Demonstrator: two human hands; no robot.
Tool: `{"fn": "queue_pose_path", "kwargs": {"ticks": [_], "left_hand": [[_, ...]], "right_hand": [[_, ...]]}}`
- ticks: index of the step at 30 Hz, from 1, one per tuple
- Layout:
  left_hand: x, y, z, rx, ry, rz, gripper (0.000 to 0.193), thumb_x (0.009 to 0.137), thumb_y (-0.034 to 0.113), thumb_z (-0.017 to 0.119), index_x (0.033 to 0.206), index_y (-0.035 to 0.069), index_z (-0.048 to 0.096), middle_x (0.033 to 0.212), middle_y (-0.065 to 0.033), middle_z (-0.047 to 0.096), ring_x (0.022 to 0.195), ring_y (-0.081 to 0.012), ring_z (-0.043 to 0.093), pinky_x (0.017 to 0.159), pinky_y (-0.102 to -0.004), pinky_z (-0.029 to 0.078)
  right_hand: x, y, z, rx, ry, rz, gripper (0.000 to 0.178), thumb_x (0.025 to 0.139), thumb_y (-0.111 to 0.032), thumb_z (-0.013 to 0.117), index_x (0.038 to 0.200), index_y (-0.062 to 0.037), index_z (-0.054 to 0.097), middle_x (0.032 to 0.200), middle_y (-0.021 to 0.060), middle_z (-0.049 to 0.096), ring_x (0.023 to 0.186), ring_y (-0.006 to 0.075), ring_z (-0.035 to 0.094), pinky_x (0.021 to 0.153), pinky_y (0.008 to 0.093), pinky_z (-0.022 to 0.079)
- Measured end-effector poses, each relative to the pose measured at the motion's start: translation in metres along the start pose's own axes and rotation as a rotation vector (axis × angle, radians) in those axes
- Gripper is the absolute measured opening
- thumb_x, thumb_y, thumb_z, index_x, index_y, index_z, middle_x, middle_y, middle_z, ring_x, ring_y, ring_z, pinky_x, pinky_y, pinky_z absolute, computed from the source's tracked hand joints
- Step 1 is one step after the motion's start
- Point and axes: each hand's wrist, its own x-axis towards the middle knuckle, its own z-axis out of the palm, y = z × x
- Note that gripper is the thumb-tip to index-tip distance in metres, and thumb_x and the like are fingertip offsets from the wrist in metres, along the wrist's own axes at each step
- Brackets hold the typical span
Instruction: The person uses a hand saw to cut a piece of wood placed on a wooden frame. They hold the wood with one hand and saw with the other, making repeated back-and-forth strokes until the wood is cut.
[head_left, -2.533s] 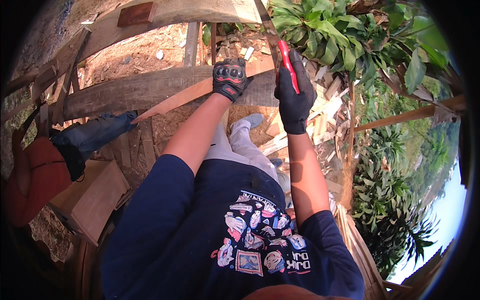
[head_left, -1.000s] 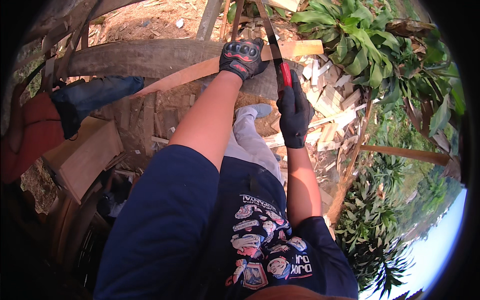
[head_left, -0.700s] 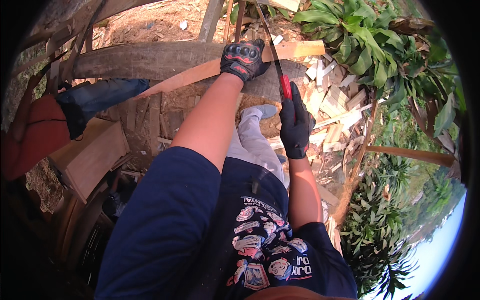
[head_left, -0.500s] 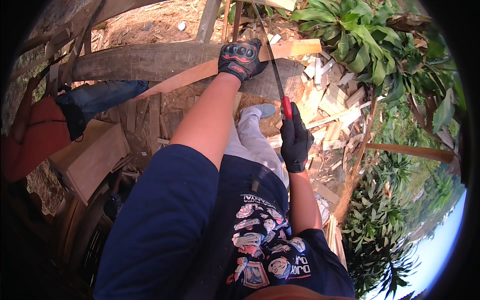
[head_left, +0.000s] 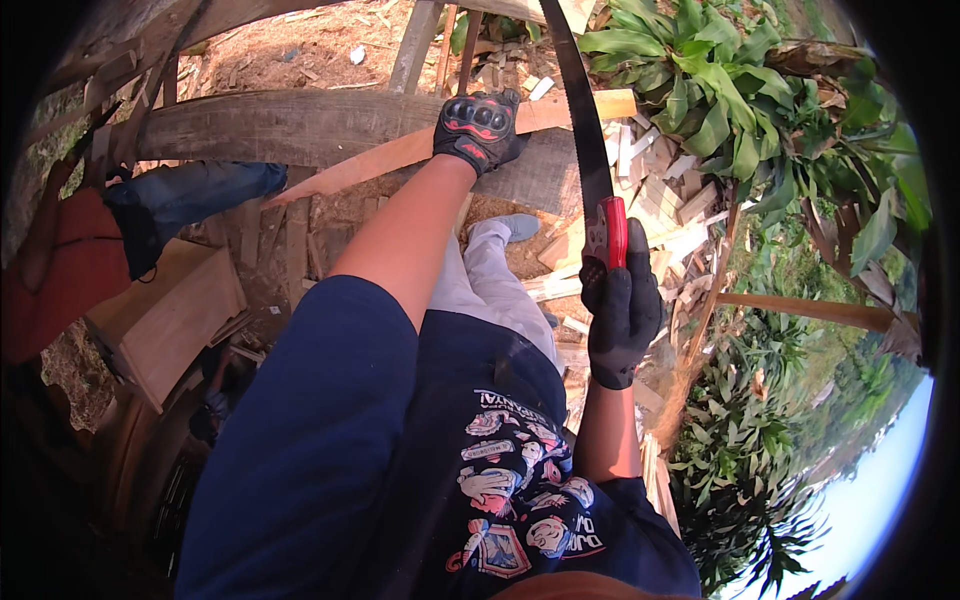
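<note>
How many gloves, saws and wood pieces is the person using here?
Gloved hands: 2, the left hand pressing on the wood and the right hand gripping the saw handle
Saws: 1, the saw with a red handle
Light wood strips under the left hand: 1, the pale plank
Grey beams beneath it: 1, the grey beam
Total: 5

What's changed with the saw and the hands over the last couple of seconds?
The right hand has pulled the saw back toward the body, so its red handle now sits lower and nearer than before. The grip on the handle is unchanged. The left hand stays pressed on the pale plank lying across the grey log, which have not shifted.
</note>
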Motion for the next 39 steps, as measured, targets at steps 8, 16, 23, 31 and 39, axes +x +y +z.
{"fn": "queue_pose_path", "kwargs": {"ticks": [8,16,23,31,39], "left_hand": [[-0.002,-0.001,0.002,-0.037,0.016,0.024,0.041,0.091,0.044,0.074,0.118,0.014,0.076,0.107,-0.0167,0.083,0.103,-0.0354,0.081,0.091,-0.0490,0.064],[-0.006,0.003,-0.007,-0.086,0.021,0.007,0.036,0.093,0.036,0.073,0.118,0.011,0.076,0.108,-0.0180,0.083,0.103,-0.0365,0.081,0.093,-0.0488,0.063],[-0.007,0.005,-0.013,-0.086,0.011,-0.016,0.037,0.094,0.038,0.073,0.119,0.011,0.076,0.107,-0.0177,0.083,0.103,-0.0368,0.081,0.092,-0.0490,0.063],[0.000,0.003,-0.004,-0.092,-0.015,-0.050,0.050,0.096,0.056,0.069,0.122,0.015,0.078,0.113,-0.0178,0.082,0.108,-0.0376,0.079,0.098,-0.0504,0.061],[0.007,-0.001,0.002,0.001,-0.025,0.043,0.048,0.096,0.059,0.068,0.121,0.020,0.080,0.108,-0.0131,0.083,0.103,-0.0333,0.081,0.092,-0.0503,0.063]], "right_hand": [[0.081,0.013,0.060,0.131,-0.054,0.188,0.059,0.110,-0.044,0.062,0.159,-0.0113,0.064,0.081,0.0045,0.067,0.070,0.0129,0.061,0.067,0.0327,0.051],[0.106,0.031,0.089,-0.090,-0.018,0.077,0.049,0.113,-0.040,0.061,0.149,-0.0082,0.070,0.087,0.0199,0.075,0.074,0.0315,0.074,0.072,0.0423,0.056],[0.101,0.031,0.081,-0.137,-0.069,0.109,0.052,0.113,-0.044,0.060,0.152,-0.0099,0.068,0.095,0.0232,0.078,0.085,0.0343,0.078,0.079,0.0442,0.057],[0.047,0.037,0.059,-0.186,-0.106,0.142,0.049,0.115,-0.038,0.058,0.154,-0.0096,0.066,0.111,0.0260,0.080,0.094,0.0405,0.079,0.084,0.0475,0.059],[-0.083,0.097,0.024,-0.194,-0.158,0.243,0.054,0.111,-0.033,0.060,0.157,-0.0050,0.062,0.138,0.0292,0.073,0.116,0.0460,0.077,0.097,0.0503,0.059]]}}
